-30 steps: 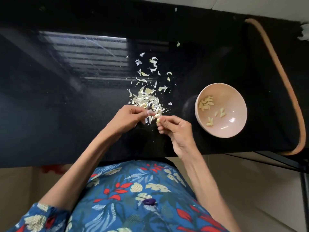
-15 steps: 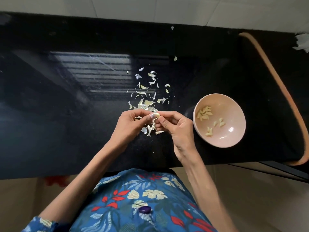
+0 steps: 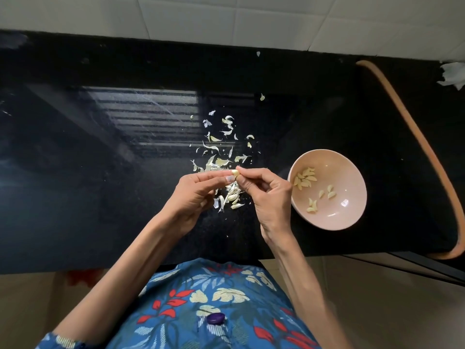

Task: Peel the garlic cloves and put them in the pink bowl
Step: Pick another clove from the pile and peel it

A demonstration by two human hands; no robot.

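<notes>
A glossy black counter point(image 3: 100, 197) fills the view from above, with pale floor tiles beyond its far edge and a window's striped reflection on its left half. Nearest the camera is the person's blue shirt point(image 3: 214, 311) printed with red and cream leaves, with a purple button at its middle. 2 bare forearms reach forward from it over the counter.

The left hand point(image 3: 193, 195) and the right hand point(image 3: 266, 195) meet fingertip to fingertip above the counter, both pinching 1 garlic clove point(image 3: 235, 173) between them. The clove is small, pale cream and smooth where it shows; most of it is covered by the fingers.

Under and beyond the hands lies a loose scatter of garlic skins point(image 3: 221, 157), thin white and yellowish flakes, thickest near the hands and thinning out farther away.

Just beside the right hand sits the pink bowl point(image 3: 349, 215), round and shallow. Inside it are peeled cloves point(image 3: 305, 178), a cluster near its left wall and a few apart nearer the middle.

Farther right, a tan hose point(image 3: 412, 127) curves along the counter's end. A torn white scrap point(image 3: 453, 75) lies at the far right corner.
</notes>
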